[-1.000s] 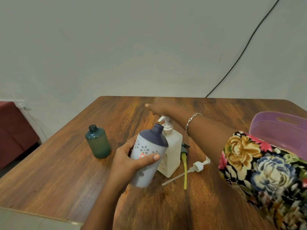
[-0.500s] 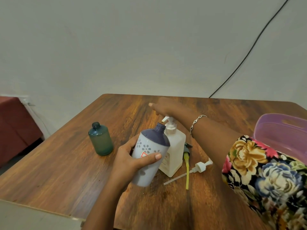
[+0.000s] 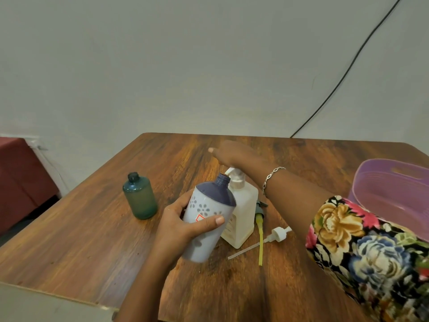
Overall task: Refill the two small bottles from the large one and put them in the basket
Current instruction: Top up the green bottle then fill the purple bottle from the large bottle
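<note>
From over the person's shoulder, the left grip (image 3: 183, 226), a bare hand, is wrapped round the small white bottle (image 3: 204, 228) with the dark purple shoulder, thumb across its front and fingers behind. That bottle is tilted, its uncapped neck leaning right up against the spout of the pump (image 3: 234, 176) on the large cream bottle (image 3: 242, 217). The large bottle stands upright on the wooden table (image 3: 81, 240), just behind and to the right of the small one. The right grip (image 3: 234, 155) reaches in from the right with its fingers stretched flat and clasping nothing, the palm lying over the top of the pump. Whether it is actually bearing down I cannot tell. A silver bracelet (image 3: 272, 176) sits on that wrist, and a flowered sleeve (image 3: 371, 252) fills the lower right. The second small bottle, the green one (image 3: 139, 198), stands upright with no cap, well to the left of the hands. Two loose pump tops lie on the table to the right of the large bottle: a grey one with a yellow tube (image 3: 260, 228) and a white one (image 3: 277, 234) whose tube crosses it. The purple basket (image 3: 394, 189) sits at the right edge of the table, with neither bottle in it. A black cable (image 3: 348, 70) runs down the pale wall behind.
</note>
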### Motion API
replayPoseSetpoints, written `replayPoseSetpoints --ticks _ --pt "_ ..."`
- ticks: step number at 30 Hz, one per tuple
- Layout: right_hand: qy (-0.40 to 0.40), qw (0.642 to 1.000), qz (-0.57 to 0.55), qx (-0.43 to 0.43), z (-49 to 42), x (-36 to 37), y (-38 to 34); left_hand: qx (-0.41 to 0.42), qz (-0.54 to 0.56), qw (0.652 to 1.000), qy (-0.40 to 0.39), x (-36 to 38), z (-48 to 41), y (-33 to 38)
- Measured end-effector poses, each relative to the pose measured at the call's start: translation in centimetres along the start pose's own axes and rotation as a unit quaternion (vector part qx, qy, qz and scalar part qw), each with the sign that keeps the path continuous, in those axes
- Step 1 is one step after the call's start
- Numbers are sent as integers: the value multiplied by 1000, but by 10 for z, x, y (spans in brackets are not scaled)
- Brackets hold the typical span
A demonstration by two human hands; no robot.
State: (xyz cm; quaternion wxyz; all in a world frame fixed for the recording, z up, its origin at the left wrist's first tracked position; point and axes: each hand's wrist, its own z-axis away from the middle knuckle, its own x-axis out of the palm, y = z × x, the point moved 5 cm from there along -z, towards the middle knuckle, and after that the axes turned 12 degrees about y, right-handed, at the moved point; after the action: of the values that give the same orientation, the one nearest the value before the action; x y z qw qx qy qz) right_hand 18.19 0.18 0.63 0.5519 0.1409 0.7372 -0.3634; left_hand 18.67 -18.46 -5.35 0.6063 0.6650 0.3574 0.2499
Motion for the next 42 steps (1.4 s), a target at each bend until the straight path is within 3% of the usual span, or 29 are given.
replayPoseSetpoints --ticks 5,12,22,29,37,42 --pt "-9 999 -33 -16 1 -12 -6 4 10 1000 1 2 0 2" --pt "34 998 52 -9 -6 3 -1 -1 22 1000 0 1 0 1" --pt "-15 999 -37 -35 0 -14 -10 4 3 1000 -5 0 -1 1" --pt "28 998 51 -30 -2 0 -8 3 21 1000 -8 1 -1 3" --pt "-48 994 -98 -20 3 -14 -13 -1 -2 1000 -9 -1 -3 -2" --pt "-17 999 -25 -34 2 -7 -10 -5 12 1000 -10 -1 -3 -2"
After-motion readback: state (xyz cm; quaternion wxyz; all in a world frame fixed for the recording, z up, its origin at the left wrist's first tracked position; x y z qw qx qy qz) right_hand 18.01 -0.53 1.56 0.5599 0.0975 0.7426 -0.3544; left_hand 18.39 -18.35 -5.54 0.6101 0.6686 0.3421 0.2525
